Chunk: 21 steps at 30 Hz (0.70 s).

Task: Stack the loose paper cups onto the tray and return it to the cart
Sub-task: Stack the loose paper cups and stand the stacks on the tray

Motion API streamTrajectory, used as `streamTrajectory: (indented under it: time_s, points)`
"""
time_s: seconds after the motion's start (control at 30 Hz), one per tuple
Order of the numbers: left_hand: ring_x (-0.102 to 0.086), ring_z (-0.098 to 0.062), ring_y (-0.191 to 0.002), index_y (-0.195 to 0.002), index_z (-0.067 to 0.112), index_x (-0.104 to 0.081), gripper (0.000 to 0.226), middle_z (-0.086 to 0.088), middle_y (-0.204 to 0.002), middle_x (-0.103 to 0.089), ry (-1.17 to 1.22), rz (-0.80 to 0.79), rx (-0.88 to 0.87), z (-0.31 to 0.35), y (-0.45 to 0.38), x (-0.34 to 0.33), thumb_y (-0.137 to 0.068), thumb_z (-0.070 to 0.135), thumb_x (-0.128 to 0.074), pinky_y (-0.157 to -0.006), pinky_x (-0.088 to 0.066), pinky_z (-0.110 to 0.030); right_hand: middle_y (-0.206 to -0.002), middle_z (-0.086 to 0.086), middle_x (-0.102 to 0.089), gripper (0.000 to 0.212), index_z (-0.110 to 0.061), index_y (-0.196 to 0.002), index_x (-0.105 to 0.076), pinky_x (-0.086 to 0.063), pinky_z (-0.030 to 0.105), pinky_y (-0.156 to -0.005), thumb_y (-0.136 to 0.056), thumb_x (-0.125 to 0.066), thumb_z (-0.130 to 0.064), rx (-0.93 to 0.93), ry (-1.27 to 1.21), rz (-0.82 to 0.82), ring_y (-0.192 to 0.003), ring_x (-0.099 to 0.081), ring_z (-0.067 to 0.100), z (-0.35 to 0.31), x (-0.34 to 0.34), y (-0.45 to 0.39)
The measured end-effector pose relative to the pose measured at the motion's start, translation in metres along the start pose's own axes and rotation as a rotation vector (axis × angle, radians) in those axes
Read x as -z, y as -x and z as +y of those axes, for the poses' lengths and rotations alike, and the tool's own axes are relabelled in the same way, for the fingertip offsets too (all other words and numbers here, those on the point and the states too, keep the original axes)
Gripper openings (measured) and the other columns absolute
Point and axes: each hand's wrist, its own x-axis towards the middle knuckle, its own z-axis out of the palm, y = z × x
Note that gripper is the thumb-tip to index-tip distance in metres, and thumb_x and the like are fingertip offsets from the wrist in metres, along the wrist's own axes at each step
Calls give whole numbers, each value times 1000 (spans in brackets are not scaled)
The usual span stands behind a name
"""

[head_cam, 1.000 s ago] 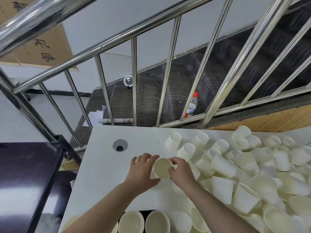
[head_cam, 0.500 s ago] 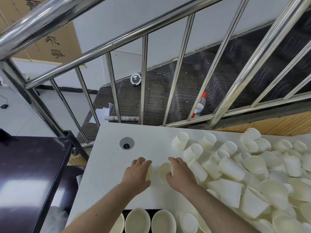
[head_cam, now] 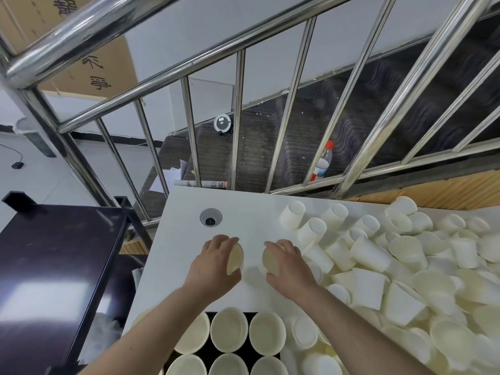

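Note:
My left hand grips one white paper cup, its mouth turned right. My right hand grips a second paper cup, its mouth turned left. The two cups are a small gap apart above the white table. A heap of loose paper cups covers the table's right side. At the bottom edge a black tray holds upright cups in rows.
A steel railing runs along the table's far edge, with stairs and a bottle behind it. A dark cart top stands to the left. A round cable grommet sits in the table.
My hands were together on nested cups a second ago. They have pulled apart sideways, each now holding one cup. The camera view has shifted left.

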Motion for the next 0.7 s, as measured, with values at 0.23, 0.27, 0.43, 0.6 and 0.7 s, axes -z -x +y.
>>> streamTrajectory:
  time_s: [0.23,0.27,0.43,0.6,0.7]
  points:
    - [-42,-19,-126,-142,27,-39,69,8,-141,-39,73,183,-3,9,54,26,-79,33,-67,-93,-45,-31,-147,-5,-26,71,-32,-146,-34,-42,32,-100,-82,-61,-19,143,-172,159,-134,-29,19,-24,17,52]
    - [-42,-18,-125,-142,27,-39,69,8,-140,-40,79,203,8,11,65,29,-79,33,-68,-93,-45,-31,-147,-5,-26,71,-32,-147,-34,-42,30,-100,-82,-61,-18,174,-186,166,-134,-28,18,-28,19,63]
    - [-42,-12,-126,-141,27,-40,69,12,-139,-40,94,295,68,17,121,44,-79,30,-71,-94,-41,-25,-148,-6,-24,71,-34,-147,-33,-37,24,-103,-84,-60,-16,301,-254,155,-137,-25,14,-48,17,113]
    - [-40,-11,-128,-141,28,-39,71,13,-142,-39,74,310,170,6,167,52,-78,26,-72,-91,-44,-27,-146,-10,-24,71,-36,-148,-30,-39,23,-102,-86,-60,-20,348,-267,102,-136,-25,10,-63,3,146]
    - [-42,-12,-127,-142,29,-38,71,15,-143,-36,44,306,209,-2,180,58,-79,30,-71,-85,-46,-27,-145,-10,-26,71,-35,-149,-28,-41,27,-102,-86,-61,-26,357,-250,74,-136,-28,11,-73,-4,153]
